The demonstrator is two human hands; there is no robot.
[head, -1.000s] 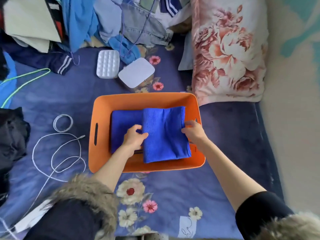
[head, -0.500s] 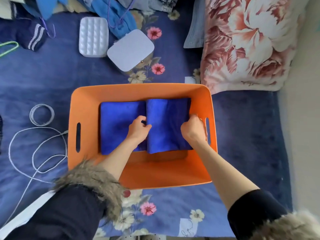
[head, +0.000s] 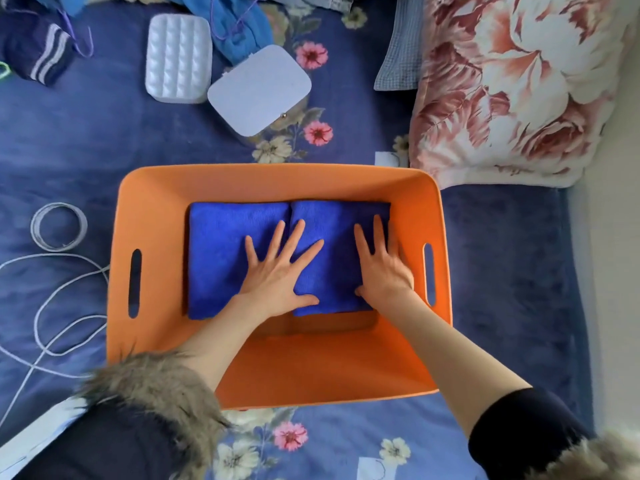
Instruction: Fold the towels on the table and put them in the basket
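**Pressing 2 folded towels flat in the basket**

A blue floral bedspread (head: 104, 140) fills the view, with a pink-flowered pillow (head: 512, 84) at the upper right and a heap of clothes (head: 239, 26) along the top edge. On the spread sits the orange basket (head: 277, 181), its slotted handles on the left and right walls. On its floor lie 2 folded blue towels side by side and touching: the left towel (head: 221, 244) and the right towel (head: 336, 220), which reaches close to the right wall. The left hand (head: 277, 271) lies flat with fingers spread across the seam between them; the right hand (head: 381, 268) lies flat, fingers straight, on the right towel. Neither hand grips anything. Smaller items lie apart: 2 white boxes (head: 178, 57) and a white cord (head: 59, 226).

This looks like the placing step, nearly done. Next, I judge, the hands lift straight up without dragging the folds, then look for any towel left; none shows here.
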